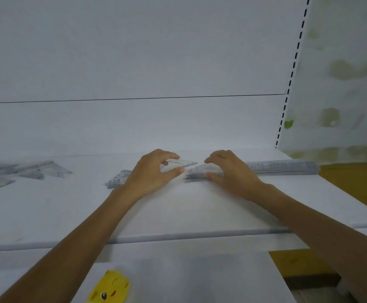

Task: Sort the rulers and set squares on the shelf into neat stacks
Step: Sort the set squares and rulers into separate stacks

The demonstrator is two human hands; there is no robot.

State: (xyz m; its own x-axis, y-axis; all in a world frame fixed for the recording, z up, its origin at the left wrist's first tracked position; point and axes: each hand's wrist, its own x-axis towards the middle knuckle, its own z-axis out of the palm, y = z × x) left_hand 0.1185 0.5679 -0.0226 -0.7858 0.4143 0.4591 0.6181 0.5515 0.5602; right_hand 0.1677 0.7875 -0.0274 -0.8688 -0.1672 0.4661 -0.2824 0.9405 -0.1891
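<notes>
Head view, left hand: the left hand [154,171] pinches a clear set square [186,164] between thumb and curled fingers, its tip pointing to 3 o'clock.
Head view, right hand: the right hand [226,169] curls over the near end of the ruler stack [281,167], thumb at the front edge and fingers at the back, and grips it.
Task things: the ruler stack runs to 3 o'clock along the shelf [178,211]. A second set square [118,181] lies under the left wrist, and a loose pile [14,173] sits at 9 o'clock.
Step in hand: probably placing the held set square.
Doing it well: keep it clear of the rulers, start the stack at 9 o'clock from them, match right-angle corners, and lay it flat.
Risk: clear plastic slides easily, and blur hides the edges.
Other: a yellow item [109,287] lies at 7 o'clock.
</notes>
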